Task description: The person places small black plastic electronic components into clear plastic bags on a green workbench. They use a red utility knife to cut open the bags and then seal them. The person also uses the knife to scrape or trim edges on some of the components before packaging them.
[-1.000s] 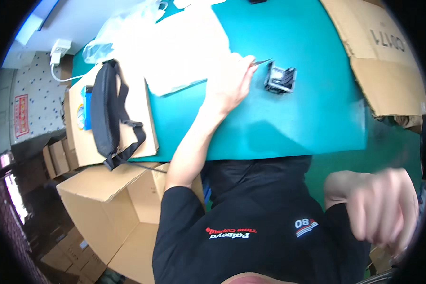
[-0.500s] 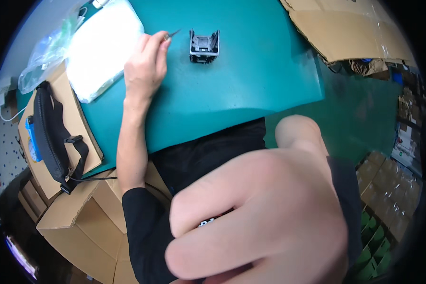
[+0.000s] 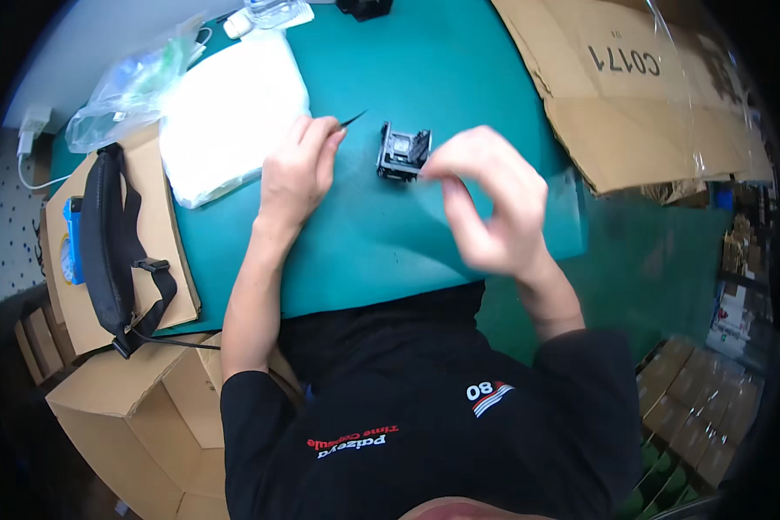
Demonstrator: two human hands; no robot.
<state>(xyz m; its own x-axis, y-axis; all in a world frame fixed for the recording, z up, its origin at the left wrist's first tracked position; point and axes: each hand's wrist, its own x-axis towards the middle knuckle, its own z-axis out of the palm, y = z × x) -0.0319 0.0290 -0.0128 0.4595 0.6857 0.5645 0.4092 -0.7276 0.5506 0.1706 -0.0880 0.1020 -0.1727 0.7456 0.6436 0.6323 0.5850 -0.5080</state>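
My left hand (image 3: 295, 173) is closed around a thin, dark, pointed tool (image 3: 354, 118), perhaps tweezers; its tip points up and to the right. Just right of that tip, a small black plastic frame (image 3: 390, 160) with a grey inner part sits on the green mat. My right hand (image 3: 500, 204) is at the frame's lower right corner, fingers curled and fingertips against it. Motion blurs these fingertips, and the curled fingers hide part of that corner.
A white plastic-wrapped bundle (image 3: 230, 121) and a clear bag (image 3: 130, 95) lie at the left. A black waist bag (image 3: 104, 243) rests on cardboard. Cardboard (image 3: 598, 104) covers the far right of the green mat (image 3: 347, 251). An open carton (image 3: 139, 433) stands lower left.
My right hand has gone from close in front of the camera down to the black frame. The view has shifted, so the tabletop things sit lower. My left hand still grips the pointed tool.
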